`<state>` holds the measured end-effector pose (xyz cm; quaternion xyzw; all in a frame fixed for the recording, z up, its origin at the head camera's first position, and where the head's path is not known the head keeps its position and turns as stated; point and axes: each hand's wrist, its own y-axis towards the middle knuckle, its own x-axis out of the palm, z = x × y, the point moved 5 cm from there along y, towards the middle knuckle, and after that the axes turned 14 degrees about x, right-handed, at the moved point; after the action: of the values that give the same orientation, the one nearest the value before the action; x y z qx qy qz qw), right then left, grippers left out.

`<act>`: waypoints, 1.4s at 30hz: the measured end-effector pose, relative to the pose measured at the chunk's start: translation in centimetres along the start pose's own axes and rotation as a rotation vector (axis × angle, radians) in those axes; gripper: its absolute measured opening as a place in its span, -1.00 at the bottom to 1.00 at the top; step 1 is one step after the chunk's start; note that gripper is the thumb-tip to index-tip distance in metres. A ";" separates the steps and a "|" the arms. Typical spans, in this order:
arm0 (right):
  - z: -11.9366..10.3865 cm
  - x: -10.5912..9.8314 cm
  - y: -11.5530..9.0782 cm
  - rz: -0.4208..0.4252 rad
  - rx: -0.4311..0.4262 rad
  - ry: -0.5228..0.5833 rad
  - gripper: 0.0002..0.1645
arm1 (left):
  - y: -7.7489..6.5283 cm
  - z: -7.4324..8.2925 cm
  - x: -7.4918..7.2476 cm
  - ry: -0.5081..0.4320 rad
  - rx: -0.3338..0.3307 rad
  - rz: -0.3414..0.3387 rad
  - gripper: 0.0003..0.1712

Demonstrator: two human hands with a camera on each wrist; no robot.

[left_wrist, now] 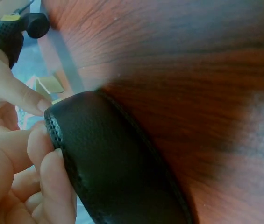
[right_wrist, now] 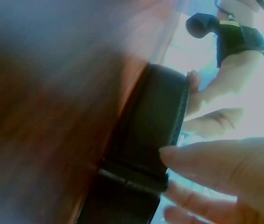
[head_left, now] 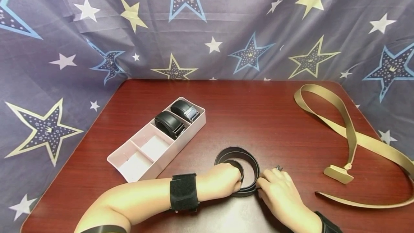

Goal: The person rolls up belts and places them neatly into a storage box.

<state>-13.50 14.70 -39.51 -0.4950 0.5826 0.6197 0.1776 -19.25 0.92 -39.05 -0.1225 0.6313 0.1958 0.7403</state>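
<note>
A black leather belt [left_wrist: 113,144] is loosely coiled on its edge on the table, with an open space between its inner and outer turns. From the left, my left hand [head_left: 223,179] reaches over the coil and grips the inner turn; the fingers curl at the stitched upper edge in the left wrist view. At the coil's right side my right hand [head_left: 280,191] pinches the outer turn, its thumb [right_wrist: 181,157] at the edge close to the belt loop [right_wrist: 132,176]. A bit of the metal buckle [head_left: 279,168] shows past the right fingers; the rest is hidden.
A pale pink divided box [head_left: 147,175] stands at the left. Its two far compartments hold rolled black belts, one [head_left: 166,122] nearer and one [head_left: 180,108] at the far end. A tan belt [head_left: 347,121] with a gold buckle [head_left: 338,174] sprawls along the right side.
</note>
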 end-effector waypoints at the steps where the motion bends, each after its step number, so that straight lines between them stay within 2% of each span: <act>1: 0.1 0.0 0.0 0.008 -0.008 0.012 -0.55 | 0.0 0.0 0.0 0.001 0.006 0.003 -0.67; 7: 0.2 0.2 0.0 -0.058 -0.008 0.094 -0.54 | 0.2 -0.3 0.0 -0.039 0.050 0.010 -0.64; 12: 0.3 0.2 0.0 -0.076 0.026 0.074 -0.52 | 0.3 -0.2 -0.1 -0.005 0.063 -0.020 -0.64; 15: 0.6 0.2 0.2 -0.069 0.021 0.072 -0.52 | 0.1 -0.4 0.0 -0.001 0.099 -0.040 -0.63; 17: 0.8 0.2 0.5 -0.083 0.021 0.073 -0.54 | -0.1 -0.6 0.1 0.003 0.151 -0.055 -0.66; 21: 1.4 0.3 1.4 -0.137 0.024 0.082 -0.59 | -0.5 -0.7 0.4 0.038 0.315 -0.071 -0.82; 24: 2.0 0.3 2.3 -0.163 0.003 0.101 -0.60 | -0.7 -0.7 0.3 0.050 0.428 -0.055 -0.87; 28: 2.4 0.5 3.5 -0.209 -0.048 0.114 -0.59 | -0.9 -0.8 0.0 0.081 0.512 -0.043 -0.84; 32: 2.7 0.9 4.6 -0.273 -0.062 0.097 -0.60 | -0.9 -1.0 -0.1 0.111 0.545 -0.058 -0.81; 35: 3.3 1.1 5.3 -0.283 -0.076 0.081 -0.63 | -0.9 -1.1 -0.2 0.110 0.571 -0.089 -0.81; 42: 5.4 1.6 6.7 -0.194 -0.089 0.087 -0.67 | -0.9 -1.2 0.2 0.068 0.603 -0.171 -0.87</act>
<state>-21.71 17.27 -38.05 -0.5827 0.5112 0.6028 0.1891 -19.86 -0.39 -39.49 0.0435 0.6729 -0.0672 0.7354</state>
